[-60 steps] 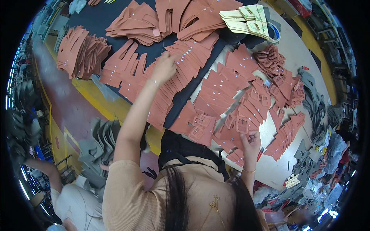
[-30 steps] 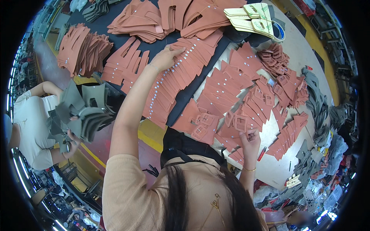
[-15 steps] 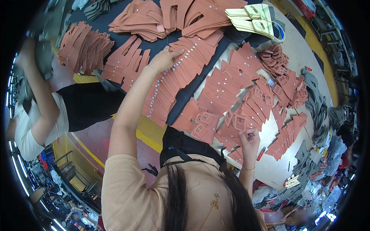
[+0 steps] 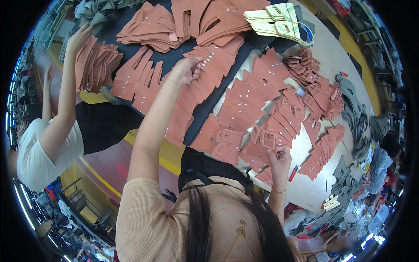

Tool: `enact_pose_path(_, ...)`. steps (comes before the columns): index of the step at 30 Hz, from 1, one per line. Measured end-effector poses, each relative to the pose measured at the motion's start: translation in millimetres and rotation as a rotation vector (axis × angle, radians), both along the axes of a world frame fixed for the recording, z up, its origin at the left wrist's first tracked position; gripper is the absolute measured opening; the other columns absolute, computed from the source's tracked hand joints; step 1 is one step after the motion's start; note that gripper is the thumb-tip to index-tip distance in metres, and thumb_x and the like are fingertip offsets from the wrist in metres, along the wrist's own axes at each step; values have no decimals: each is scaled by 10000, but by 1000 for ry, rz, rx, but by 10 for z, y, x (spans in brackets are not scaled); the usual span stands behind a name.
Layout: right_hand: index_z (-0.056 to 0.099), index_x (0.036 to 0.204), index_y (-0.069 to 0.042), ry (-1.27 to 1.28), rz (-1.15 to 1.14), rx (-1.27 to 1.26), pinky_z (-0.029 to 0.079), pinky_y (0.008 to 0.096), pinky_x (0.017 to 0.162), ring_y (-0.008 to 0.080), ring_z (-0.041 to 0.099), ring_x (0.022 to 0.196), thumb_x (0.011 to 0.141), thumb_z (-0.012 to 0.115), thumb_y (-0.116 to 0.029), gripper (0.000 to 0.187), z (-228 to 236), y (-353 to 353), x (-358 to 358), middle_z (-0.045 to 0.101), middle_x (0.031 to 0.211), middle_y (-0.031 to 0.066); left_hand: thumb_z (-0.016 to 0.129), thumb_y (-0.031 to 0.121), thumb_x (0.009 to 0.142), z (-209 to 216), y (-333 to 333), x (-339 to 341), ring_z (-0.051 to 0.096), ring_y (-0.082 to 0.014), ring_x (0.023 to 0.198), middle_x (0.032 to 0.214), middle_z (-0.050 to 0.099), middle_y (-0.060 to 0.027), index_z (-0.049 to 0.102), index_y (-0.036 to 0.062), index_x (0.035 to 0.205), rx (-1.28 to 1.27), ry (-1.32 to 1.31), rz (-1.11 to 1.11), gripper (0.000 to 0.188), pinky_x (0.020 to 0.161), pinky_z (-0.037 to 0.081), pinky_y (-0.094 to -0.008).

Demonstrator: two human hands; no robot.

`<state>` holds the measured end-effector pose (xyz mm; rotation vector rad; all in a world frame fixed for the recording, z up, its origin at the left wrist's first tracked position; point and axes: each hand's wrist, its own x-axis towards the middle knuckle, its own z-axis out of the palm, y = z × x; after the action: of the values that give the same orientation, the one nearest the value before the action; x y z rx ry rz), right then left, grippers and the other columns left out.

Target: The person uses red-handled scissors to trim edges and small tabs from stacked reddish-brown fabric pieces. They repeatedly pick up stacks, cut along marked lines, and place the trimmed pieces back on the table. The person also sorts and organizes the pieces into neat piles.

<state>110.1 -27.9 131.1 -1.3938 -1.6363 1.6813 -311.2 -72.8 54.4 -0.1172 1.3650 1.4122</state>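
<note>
My left hand (image 4: 187, 70), fingers curled in, is over a long fanned row of reddish-brown leather pieces (image 4: 205, 85). Small white marks line the upper end of that row; whatever the fingers pinch is hidden. Near the table's close edge, my right hand (image 4: 280, 158) is closed at the lower corner of a leather piece with a square buckle (image 4: 267, 139). Left of it lies another leather piece with two buckles (image 4: 226, 136). Overlapping leather pieces (image 4: 246, 100) with white marks spread between the hands.
Stacked leather pieces (image 4: 150, 26) and cream templates (image 4: 277, 19) beside a tape roll (image 4: 307, 35) stand at the back. Grey pieces (image 4: 355, 113) hang along the right edge, and a red pen (image 4: 293, 173) lies near my right hand. A co-worker (image 4: 48, 144) reaches in at left.
My left hand's stretched finger has curled in. White marks along the row's lower part no longer show. My right hand stays at the buckle piece. The co-worker's arm has reached toward grey pieces.
</note>
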Motion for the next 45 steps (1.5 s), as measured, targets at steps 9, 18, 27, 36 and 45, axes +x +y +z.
enact_pose_path(9, 456, 810, -50, 2, 3, -10, 336, 179, 548, 17, 400, 618, 822, 653, 14, 207, -64, 15, 31, 478, 706, -29, 445, 82, 893, -32, 138, -18, 363, -76, 482, 603, 429, 15, 556, -3, 892, 121, -306, 175, 139, 413, 289, -202)
enact_pose_path(18, 461, 816, -51, -6, 2, -13, 336, 183, 550, 20, 405, 617, 815, 647, 24, 201, -74, 57, 15, 461, 699, -34, 467, 158, 920, -310, 206, 37, 389, -95, 423, 644, 537, -41, 495, 72, 846, 107, -248, 282, 117, 357, 284, -226)
enact_pose_path(27, 453, 811, -56, 38, -9, -5, 331, 176, 548, 17, 400, 616, 814, 654, 20, 215, -99, 106, 51, 454, 710, -32, 567, 67, 852, -295, 311, 128, 381, -70, 388, 621, 520, -27, 512, 64, 942, -4, 279, 210, 105, 320, 227, -212)
enact_pose_path(36, 459, 810, -58, 19, -9, -23, 338, 178, 547, 17, 404, 618, 816, 658, 7, 210, -122, 134, 47, 455, 716, -34, 620, 48, 799, -329, 329, 39, 441, -94, 399, 642, 543, -38, 550, 18, 893, -92, 459, 122, 121, 318, 285, -231)
enact_pose_path(45, 457, 811, -63, -12, -9, -19, 357, 168, 550, 7, 426, 615, 811, 652, 25, 214, -159, 141, 36, 487, 698, -34, 617, 44, 781, -358, 441, -4, 480, -136, 412, 541, 530, -44, 579, 24, 767, -196, 445, 195, 45, 377, 374, -283)
